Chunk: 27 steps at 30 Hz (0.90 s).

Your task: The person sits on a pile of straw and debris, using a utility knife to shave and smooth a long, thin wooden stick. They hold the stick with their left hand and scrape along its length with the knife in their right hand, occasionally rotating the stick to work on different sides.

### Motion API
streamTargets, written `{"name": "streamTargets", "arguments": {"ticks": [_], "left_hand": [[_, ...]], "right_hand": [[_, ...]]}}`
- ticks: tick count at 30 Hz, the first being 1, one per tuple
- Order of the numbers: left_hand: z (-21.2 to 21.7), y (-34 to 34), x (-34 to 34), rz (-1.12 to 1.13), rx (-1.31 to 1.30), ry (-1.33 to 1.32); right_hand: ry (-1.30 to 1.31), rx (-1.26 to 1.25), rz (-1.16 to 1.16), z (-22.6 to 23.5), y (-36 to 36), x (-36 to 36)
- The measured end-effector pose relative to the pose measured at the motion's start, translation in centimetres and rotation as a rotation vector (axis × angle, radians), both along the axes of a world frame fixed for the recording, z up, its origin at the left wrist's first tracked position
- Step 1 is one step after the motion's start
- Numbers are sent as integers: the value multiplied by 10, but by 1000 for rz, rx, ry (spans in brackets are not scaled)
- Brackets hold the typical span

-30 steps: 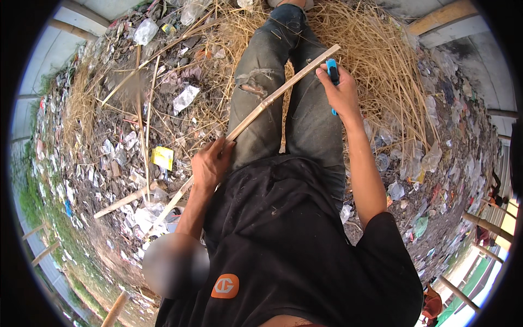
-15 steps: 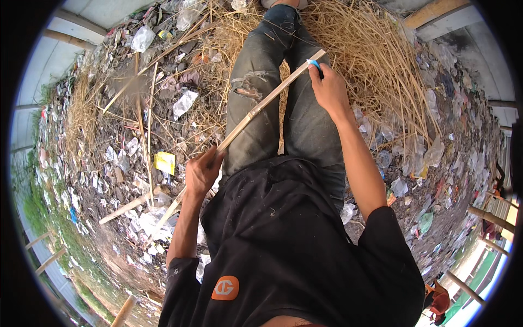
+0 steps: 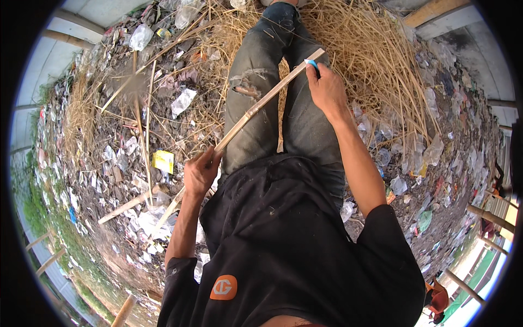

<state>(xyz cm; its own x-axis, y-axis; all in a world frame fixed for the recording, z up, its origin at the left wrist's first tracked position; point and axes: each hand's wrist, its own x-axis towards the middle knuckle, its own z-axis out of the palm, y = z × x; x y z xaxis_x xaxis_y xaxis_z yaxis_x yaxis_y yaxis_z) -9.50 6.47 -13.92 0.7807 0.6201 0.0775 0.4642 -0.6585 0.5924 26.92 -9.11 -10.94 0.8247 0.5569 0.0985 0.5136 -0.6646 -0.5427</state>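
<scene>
A long, pale bamboo strip (image 3: 264,101) with a node near its middle slants across my thighs, its far end up to the right. My left hand (image 3: 199,173) is closed round its lower part, and more of the strip shows past the wrist toward the lower left. Near the upper end, my right hand (image 3: 328,90) pinches a small blue object (image 3: 312,64) against the strip. Its kind cannot be made out, since the fingers cover most of it.
Dry straw (image 3: 362,46) is heaped around my legs. Thin strips (image 3: 148,128) and a thicker stick (image 3: 128,207) lie on littered ground at the left, near a yellow packet (image 3: 163,162). Wooden poles (image 3: 491,218) stand at the right rim, with a person in orange (image 3: 437,297) at lower right.
</scene>
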Motion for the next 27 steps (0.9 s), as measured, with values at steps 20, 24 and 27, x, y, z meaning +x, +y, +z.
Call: {"name": "streamTargets", "arguments": {"ticks": [20,24,27], "left_hand": [[-7,-2,-7,-30,139,-36],[-14,-1,-9,-59,220,-59],[-9,-2,-3,-61,213,-38]], "right_hand": [[10,-11,-50,0,-13,32],[45,14,-29,-10,-22,33],[101,21,-56,-7,-21,37]]}}
